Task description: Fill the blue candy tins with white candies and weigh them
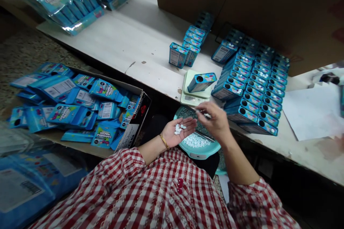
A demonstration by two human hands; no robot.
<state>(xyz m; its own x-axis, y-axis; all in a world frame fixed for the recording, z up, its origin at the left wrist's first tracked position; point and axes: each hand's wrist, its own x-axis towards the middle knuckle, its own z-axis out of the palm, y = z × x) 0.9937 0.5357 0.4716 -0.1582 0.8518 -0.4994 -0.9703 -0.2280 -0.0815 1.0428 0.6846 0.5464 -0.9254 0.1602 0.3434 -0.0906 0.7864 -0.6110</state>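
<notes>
My left hand (179, 132) is palm up with its fingers stretched out, and several small white candies (177, 129) rest in the palm. Close by its fingertips, my right hand (213, 118) is closed in a pinch; what it holds, if anything, is too small to make out. Both hands are above a turquoise basin (200, 156) on my lap, and white candies (195, 140) lie in its near part. Just beyond the right hand, a pale green scale (188, 99) carries one blue box (200, 85), tilted, with a round dark hole in its top.
Rows of blue boxes (249, 94) stand at the right, many with white candies on top. A shorter row (192, 44) stands behind the scale. At left, a carton (139, 114) holds loose blue packs (64, 112). Paper (313, 112) lies far right; wrapped packs (70, 7) sit back left.
</notes>
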